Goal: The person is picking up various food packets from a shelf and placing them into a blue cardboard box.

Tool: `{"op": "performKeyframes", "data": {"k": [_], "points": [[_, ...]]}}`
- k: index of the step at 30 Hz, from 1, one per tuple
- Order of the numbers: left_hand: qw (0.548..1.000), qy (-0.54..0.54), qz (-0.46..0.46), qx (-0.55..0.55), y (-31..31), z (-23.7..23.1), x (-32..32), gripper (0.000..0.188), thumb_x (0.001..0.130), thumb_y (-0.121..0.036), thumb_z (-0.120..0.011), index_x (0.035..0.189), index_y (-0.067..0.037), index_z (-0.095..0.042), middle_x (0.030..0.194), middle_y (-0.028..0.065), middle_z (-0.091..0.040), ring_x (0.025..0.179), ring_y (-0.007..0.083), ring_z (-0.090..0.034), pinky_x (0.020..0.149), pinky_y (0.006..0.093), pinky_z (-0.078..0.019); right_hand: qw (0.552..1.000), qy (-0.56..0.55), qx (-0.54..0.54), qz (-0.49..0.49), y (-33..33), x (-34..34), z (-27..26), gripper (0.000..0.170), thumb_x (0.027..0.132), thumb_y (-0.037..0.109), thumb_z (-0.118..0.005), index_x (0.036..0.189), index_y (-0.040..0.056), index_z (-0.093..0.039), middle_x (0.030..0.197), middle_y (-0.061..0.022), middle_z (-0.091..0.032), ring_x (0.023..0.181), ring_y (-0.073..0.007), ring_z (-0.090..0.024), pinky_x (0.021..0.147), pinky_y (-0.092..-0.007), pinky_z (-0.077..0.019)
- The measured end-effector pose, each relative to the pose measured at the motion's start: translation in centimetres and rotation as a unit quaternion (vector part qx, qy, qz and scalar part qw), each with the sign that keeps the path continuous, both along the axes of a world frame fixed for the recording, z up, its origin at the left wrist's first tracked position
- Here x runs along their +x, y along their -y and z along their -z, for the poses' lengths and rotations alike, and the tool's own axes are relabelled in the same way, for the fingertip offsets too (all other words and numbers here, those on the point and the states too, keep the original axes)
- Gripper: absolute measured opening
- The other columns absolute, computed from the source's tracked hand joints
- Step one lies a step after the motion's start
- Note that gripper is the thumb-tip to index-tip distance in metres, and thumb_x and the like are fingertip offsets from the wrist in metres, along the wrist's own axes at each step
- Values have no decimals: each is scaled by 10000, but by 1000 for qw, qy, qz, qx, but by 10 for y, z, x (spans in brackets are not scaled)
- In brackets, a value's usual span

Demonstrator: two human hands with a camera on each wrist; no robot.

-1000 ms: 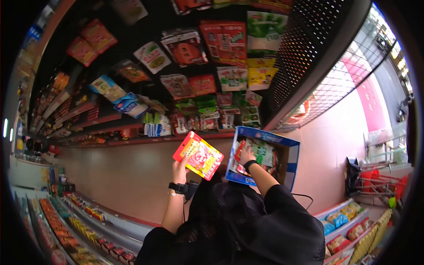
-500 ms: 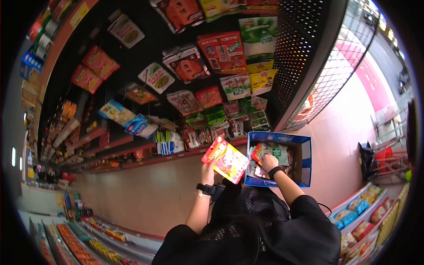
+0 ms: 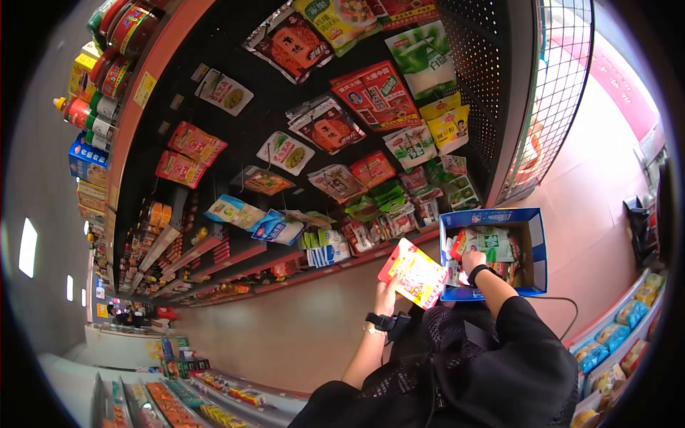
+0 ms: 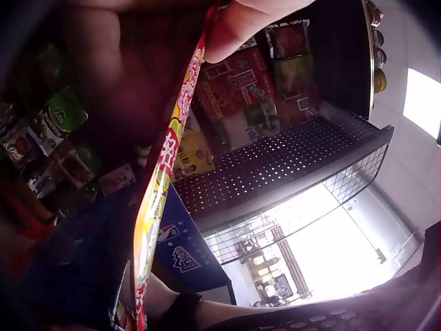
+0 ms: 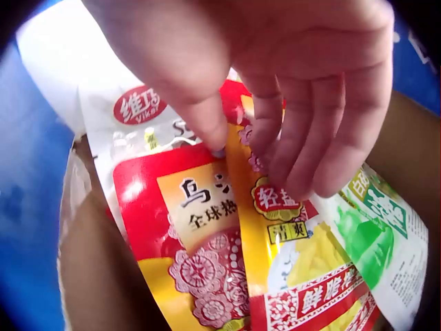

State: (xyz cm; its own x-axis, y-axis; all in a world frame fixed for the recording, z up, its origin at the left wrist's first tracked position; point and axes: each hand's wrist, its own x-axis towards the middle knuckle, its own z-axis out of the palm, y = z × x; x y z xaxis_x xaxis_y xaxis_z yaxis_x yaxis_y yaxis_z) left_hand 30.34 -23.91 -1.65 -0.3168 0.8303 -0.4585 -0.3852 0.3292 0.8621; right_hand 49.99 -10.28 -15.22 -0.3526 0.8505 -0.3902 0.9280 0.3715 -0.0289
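Note:
My left hand (image 3: 386,296) grips one corner of a flat red and yellow food packet (image 3: 417,274), which tilts beside the blue cardboard box (image 3: 531,292). In the left wrist view this packet (image 4: 160,186) appears edge-on below my thumb. My right hand (image 3: 472,261) reaches into the box. Seen from the right wrist, its thumb and curled fingers pinch the top of a red and yellow packet (image 5: 303,276). Another red packet (image 5: 141,189) overlaps it on the left. A white packet (image 5: 103,114) stands behind, and a white and green one (image 5: 375,234) lies to the right.
A black shelf unit with hanging seasoning packets (image 3: 376,96) rises in front, with a perforated side panel (image 3: 474,78) and wire mesh (image 3: 560,100). Bottles and jars (image 3: 118,78) line the upper left. Low shelves of packaged goods (image 3: 614,342) stand behind at right; tiled floor (image 3: 285,335) lies between.
The head view has turned, so the shelf, box and both hands appear farther right. My left hand keeps its packet, and my right hand stays inside the box.

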Motion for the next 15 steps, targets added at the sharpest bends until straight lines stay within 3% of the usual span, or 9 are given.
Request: {"op": "performKeyframes", "data": {"k": [4, 8, 9, 11, 12, 13, 15], "points": [[999, -4, -53, 4, 16, 6, -8, 296, 807, -197, -469, 1040, -12, -462, 946, 79, -555, 802, 154, -571, 628, 291, -502, 998, -29, 3, -50, 2, -4, -4, 193, 744, 149, -432, 755, 108, -621, 785, -73, -605, 737, -210, -589, 576, -316, -461], [999, 24, -32, 9, 11, 16, -10, 355, 811, -187, -461, 1122, -32, -389, 1003, 73, -518, 838, 143, -553, 587, 259, -507, 971, -233, -41, -23, -11, 13, -45, 145, 664, 195, -492, 694, 81, -577, 691, -141, -572, 669, -307, -556, 619, -378, -447], [999, 29, -27, 9, 8, 16, -8, 355, 811, -187, -461, 1122, -32, -389, 1003, 73, -518, 838, 143, -553, 587, 259, -507, 973, -228, -39, -17, -13, 16, -54, 145, 664, 195, -492, 694, 81, -577, 691, -141, -572, 669, -307, -556, 619, -378, -447], [999, 19, -24, 33, -3, 6, 3, 403, 813, -182, -454, 1177, -62, -330, 1046, 83, -489, 845, 152, -549, 590, 266, -509, 943, -331, 10, -27, -14, 23, -78, 170, 667, 210, -513, 707, 53, -566, 764, -140, -561, 708, -308, -546, 641, -375, -445], [999, 8, -21, 38, -10, 1, 9, 367, 804, -169, -458, 1143, -61, -367, 1034, 77, -489, 882, 180, -535, 606, 326, -515, 931, -365, 19, 0, -14, 26, -92, 170, 663, 194, -521, 728, 42, -561, 808, -147, -546, 718, -308, -540, 657, -373, -442], [999, 9, 1, 40, -16, 10, 9, 429, 817, -193, -445, 1205, -101, -286, 1075, 80, -465, 889, 167, -530, 589, 270, -510, 917, -397, 30, 27, -14, 28, -105, 174, 658, 177, -529, 750, 32, -555, 853, -153, -530, 728, -308, -534, 673, -371, -439], [998, 20, 41, 37, -30, 8, 18, 420, 821, -221, -441, 1198, -103, -298, 1085, 78, -458, 908, 169, -521, 607, 291, -508, 853, -512, 101, 30, -9, 31, -124, 181, 650, 138, -539, 797, 34, -551, 933, -148, -505, 770, -305, -530, 689, -366, -437]]}}
